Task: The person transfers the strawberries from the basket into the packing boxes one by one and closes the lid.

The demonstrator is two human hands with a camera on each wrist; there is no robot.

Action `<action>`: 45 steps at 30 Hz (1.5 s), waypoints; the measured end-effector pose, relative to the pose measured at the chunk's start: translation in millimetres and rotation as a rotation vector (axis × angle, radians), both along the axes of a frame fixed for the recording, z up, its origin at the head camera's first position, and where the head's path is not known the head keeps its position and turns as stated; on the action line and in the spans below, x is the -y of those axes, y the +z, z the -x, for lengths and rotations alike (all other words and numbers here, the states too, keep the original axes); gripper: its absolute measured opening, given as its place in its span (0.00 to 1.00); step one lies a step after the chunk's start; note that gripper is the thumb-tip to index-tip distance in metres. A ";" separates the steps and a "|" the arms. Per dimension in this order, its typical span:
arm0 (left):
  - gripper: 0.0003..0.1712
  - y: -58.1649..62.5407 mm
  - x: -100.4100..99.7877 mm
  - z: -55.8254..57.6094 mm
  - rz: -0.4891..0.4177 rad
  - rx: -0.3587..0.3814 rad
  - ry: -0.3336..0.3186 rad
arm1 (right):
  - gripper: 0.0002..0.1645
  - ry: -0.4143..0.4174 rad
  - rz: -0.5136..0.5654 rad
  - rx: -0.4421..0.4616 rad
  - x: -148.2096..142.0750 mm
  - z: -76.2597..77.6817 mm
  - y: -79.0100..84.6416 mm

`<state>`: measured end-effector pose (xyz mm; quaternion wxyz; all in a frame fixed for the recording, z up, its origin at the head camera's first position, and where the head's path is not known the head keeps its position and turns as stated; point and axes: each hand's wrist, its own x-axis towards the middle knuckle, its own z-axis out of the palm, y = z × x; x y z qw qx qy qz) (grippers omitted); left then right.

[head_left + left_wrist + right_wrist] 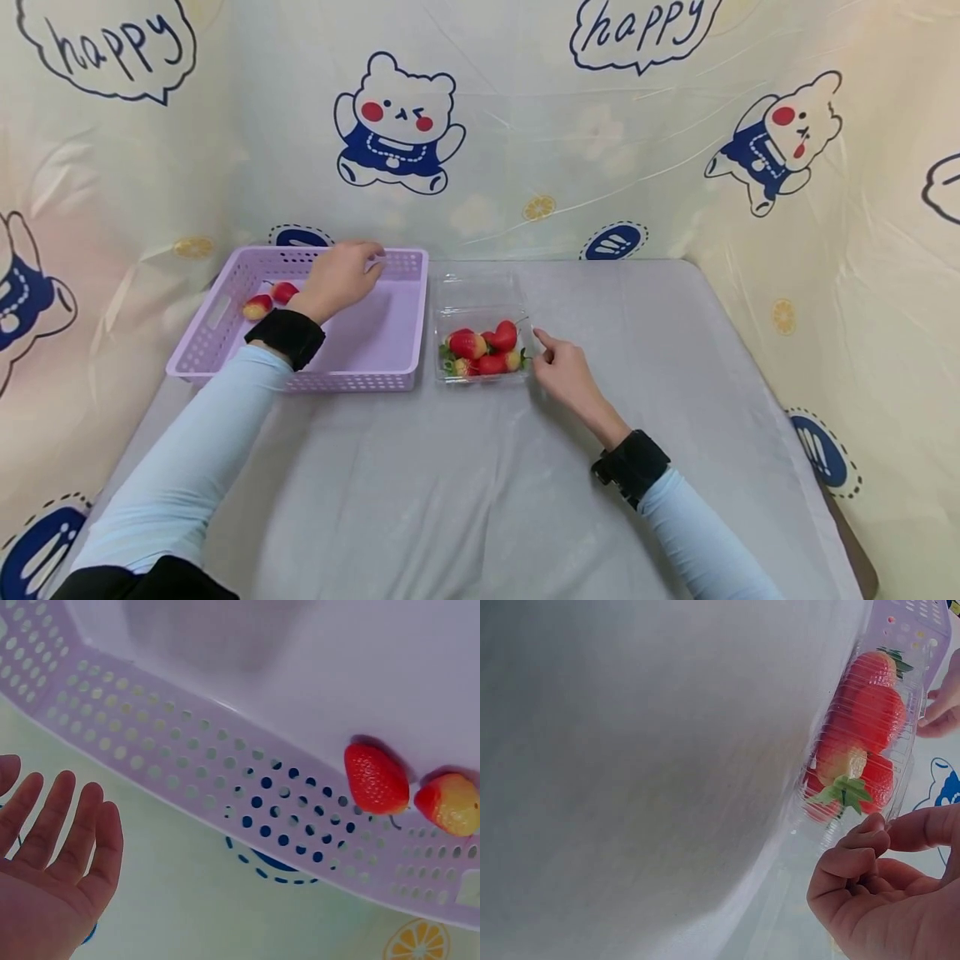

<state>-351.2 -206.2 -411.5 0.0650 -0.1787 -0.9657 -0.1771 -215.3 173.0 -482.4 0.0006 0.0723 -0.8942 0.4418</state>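
Note:
Over the far side of a purple perforated basket (378, 333) is my left hand (339, 279), its fingers loosely extended and holding nothing. Two strawberries lie in the basket's left part: a red one (377, 778) and a red-and-yellow one (450, 804). To the basket's right stands a clear plastic box (480, 292) with its lid folded back. Several strawberries (467, 342), some with green leaves, fill its near part. My right hand (566, 371) pinches the box's right edge between thumb and curled index finger, as the right wrist view shows.
A grey cloth (420, 492) covers the table. Behind it and at both sides hangs a pale curtain (510, 150) printed with bears. The basket's right wall stands close to the plastic box.

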 end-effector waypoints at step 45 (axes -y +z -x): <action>0.16 -29.8 96.5 11.2 0.193 0.079 0.240 | 0.34 0.003 -0.003 0.006 -1.7 1.5 1.0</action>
